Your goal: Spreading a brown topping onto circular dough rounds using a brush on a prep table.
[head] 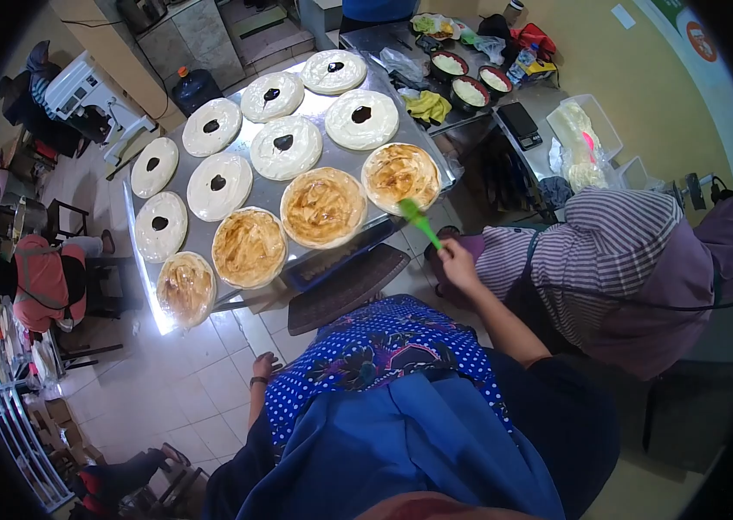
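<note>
My right hand (457,261) grips the handle of a green basting brush (420,220). The brush head is at the near edge of a round of dough (401,175) with brown glaze spread over its top. More glazed rounds, such as one in the middle of the near row (323,207) and another at the left end (186,289), lie along the near side of a metal table (242,172). Behind them are several pale rounds (286,147), each with a dark syrupy pool (283,142) at its centre. My left hand (264,367) hangs beside my apron, holding nothing, away from the table.
A person in a striped top (600,260) is close on my right. Bowls of white food (469,93), a yellow cloth (428,106) and a black kitchen scale (520,126) stand beyond the table's right side. A person in pink (41,283) sits at the left. A water jug (196,92) stands behind.
</note>
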### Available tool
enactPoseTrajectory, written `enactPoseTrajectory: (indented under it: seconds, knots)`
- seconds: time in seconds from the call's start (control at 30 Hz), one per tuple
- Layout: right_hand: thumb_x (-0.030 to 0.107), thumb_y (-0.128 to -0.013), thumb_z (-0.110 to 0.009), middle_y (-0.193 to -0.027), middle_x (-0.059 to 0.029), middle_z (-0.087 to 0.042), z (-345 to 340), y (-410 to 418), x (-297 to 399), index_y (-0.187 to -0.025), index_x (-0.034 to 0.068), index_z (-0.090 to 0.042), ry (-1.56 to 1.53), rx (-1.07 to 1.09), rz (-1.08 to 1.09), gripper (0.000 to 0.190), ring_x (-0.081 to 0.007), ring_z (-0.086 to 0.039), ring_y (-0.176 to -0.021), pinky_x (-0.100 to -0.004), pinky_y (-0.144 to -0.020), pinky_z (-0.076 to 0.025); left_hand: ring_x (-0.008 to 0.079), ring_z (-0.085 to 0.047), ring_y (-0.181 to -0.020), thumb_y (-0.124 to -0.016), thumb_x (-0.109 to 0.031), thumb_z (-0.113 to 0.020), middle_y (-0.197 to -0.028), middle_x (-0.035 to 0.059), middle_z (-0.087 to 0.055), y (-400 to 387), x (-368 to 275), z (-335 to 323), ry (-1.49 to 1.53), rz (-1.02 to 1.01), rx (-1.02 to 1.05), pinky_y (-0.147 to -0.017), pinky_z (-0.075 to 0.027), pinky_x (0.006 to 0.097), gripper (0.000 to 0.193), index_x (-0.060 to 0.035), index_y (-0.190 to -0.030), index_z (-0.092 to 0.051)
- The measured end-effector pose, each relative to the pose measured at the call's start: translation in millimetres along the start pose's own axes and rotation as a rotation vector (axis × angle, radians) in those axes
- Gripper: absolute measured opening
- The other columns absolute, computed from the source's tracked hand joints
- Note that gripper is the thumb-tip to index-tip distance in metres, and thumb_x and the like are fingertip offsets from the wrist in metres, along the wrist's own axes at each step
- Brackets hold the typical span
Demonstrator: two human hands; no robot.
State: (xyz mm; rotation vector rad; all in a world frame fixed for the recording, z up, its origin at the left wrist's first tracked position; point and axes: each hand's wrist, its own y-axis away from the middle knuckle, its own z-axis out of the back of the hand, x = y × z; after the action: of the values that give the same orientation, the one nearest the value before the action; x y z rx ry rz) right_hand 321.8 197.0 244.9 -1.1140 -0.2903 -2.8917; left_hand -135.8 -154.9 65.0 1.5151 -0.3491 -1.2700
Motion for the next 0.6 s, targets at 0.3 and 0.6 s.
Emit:
enactPoseTrajectory:
  seconds: [0.3,0.6]
  knots:
    - [0.015,-0.083,-0.056,-0.082,-0.0122,-0.062,-10.9,13.6,15.2,-0.102,0.004,-0.058,-0.041,0.036,-0.069,0.021,-0.0197,-0.06,-0.075,-0.0298,-0.07,-0.046,0.0307,-0.061,-0.082,-0.081,-0.021,-0.051,-0.102,0.0155,-0.059,19.7,-20.8,-6.2,-0.053,0.052,-0.035,-0.065,-0.051,0.0394,0.043,0.0,-0.118,-0.047]
    - [0.02,-0.081,-0.053,-0.089,-0.0154,-0.062,-6.7,-80.5,91.0,-0.099,0.01,-0.059,0.391,-0.002,0.193,0.022,-0.036,-0.059,-0.082,-0.0455,-0.067,-0.047,0.0251,-0.061,-0.079,-0.082,-0.025,-0.053,-0.1,0.0114,-0.058,27.2,-41.7,-18.7,0.065,0.071,-0.031,-0.061,-0.047,0.0364,0.043,-0.0056,-0.12,-0.048]
